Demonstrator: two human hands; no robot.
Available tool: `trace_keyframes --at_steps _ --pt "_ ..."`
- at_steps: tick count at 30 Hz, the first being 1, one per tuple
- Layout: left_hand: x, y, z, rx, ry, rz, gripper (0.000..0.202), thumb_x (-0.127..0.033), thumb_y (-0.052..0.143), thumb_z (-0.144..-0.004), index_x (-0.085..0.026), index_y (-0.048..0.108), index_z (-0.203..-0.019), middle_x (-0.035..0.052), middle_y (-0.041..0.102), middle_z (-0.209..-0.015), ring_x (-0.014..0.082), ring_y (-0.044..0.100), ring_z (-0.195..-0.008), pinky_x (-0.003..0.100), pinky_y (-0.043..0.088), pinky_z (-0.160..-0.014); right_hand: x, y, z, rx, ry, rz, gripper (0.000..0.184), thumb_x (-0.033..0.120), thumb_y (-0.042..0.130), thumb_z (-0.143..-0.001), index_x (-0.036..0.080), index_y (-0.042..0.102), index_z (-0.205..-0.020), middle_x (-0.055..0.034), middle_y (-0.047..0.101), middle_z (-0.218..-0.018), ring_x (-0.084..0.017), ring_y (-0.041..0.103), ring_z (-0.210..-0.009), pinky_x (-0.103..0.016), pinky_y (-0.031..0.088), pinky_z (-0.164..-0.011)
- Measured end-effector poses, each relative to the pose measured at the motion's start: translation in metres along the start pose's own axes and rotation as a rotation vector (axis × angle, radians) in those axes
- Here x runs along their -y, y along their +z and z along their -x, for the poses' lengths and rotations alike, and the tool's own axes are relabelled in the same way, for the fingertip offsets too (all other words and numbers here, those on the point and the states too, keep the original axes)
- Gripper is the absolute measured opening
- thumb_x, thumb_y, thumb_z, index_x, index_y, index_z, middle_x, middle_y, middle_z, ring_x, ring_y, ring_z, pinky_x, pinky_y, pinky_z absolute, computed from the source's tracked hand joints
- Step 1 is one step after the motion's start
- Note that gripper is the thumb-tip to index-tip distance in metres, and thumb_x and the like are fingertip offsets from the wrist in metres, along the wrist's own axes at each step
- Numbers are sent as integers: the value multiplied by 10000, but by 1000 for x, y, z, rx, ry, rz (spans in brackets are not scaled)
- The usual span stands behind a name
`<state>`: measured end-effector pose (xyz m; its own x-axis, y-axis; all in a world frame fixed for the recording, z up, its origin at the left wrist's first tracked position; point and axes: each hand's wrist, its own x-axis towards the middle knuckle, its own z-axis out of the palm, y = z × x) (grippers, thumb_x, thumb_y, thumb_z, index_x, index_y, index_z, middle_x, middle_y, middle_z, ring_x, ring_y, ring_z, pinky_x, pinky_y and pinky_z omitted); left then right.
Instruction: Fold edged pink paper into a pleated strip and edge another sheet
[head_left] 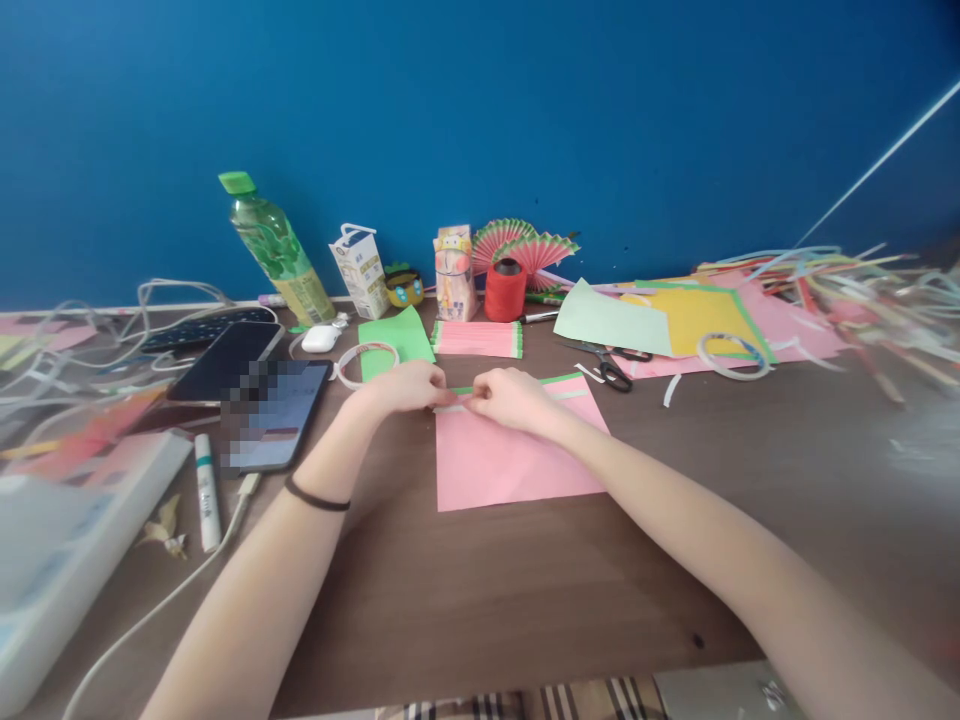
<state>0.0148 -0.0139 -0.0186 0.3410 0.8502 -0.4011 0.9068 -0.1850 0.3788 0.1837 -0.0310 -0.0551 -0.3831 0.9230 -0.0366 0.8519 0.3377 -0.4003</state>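
Note:
A sheet of pink paper (517, 470) lies flat on the dark table, with a green strip (562, 379) along its far edge and a narrow pale strip (574, 394) just below that. At the sheet's far left corner, my left hand (411, 388) is closed, its fingertips pinching the edge. My right hand (514, 400) rests on the sheet close beside it, thumb and fingers pinched at the same edge. Between the fingertips the paper edge looks slightly raised. Whether the pale strip is also between the fingers is hidden.
Behind my hands lie a tape roll (367, 366), green paper (397, 338), a pleated pink strip (478, 339) and scissors (611, 365). A red thread spool (505, 292), carton (360, 272) and tilted bottle (281, 255) stand along the blue wall. Phones (281, 415) and cables lie left.

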Motion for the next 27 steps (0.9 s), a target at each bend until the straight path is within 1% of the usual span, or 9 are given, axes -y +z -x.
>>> trace_keyframes --at_steps 3,5,8,14,20,23,27 --pt "-4 5 0 -6 -22 -41 229 -366 536 -638 -181 461 -528 -23 454 -524 108 405 -501 247 245 -472 1 -1 0 18 16 9 201 391 489 -764 230 599 -715 -10 678 -834 -176 598 -746 -242 312 -540" --pt "-5 6 0 -14 -39 -53 209 -339 538 -630 -182 450 -523 -23 435 -520 109 395 -502 252 238 -472 2 -1 0 35 31 15 216 393 473 -782 227 600 -727 -16 678 -834 -176 602 -750 -241 316 -541" --pt "-5 6 1 -7 -39 -54 190 -331 534 -628 -184 461 -532 -22 438 -525 114 401 -512 253 246 -479 2 -2 -1 56 42 25 216 375 455 -794 226 599 -733 -20 676 -840 -177 603 -753 -243 324 -551" --pt "-3 7 -1 -4 -32 -45 191 -338 530 -628 -183 462 -540 -20 460 -534 113 413 -516 251 248 -478 0 -4 -4 93 36 4 196 359 465 -774 224 598 -725 -22 672 -833 -171 596 -744 -242 321 -548" --pt "-4 6 -1 16 -43 -47 177 -334 534 -626 -181 479 -557 -18 475 -546 112 422 -519 248 254 -484 1 -4 -2 62 22 18 176 352 482 -767 218 586 -718 -20 674 -831 -175 602 -750 -242 323 -548" --pt "-4 6 -2 23 -33 -55 217 -373 532 -641 -181 472 -560 -14 480 -558 115 429 -530 247 257 -488 2 -4 0 62 36 22 149 331 491 -756 223 591 -726 -16 678 -839 -177 604 -751 -240 327 -553" --pt "-7 7 -1 3 -42 -127 350 -502 464 -697 -184 437 -554 -2 472 -569 124 420 -526 261 252 -489 3 -4 0 55 41 26 156 327 482 -754 232 604 -734 -14 679 -857 -180 601 -751 -242 331 -560"
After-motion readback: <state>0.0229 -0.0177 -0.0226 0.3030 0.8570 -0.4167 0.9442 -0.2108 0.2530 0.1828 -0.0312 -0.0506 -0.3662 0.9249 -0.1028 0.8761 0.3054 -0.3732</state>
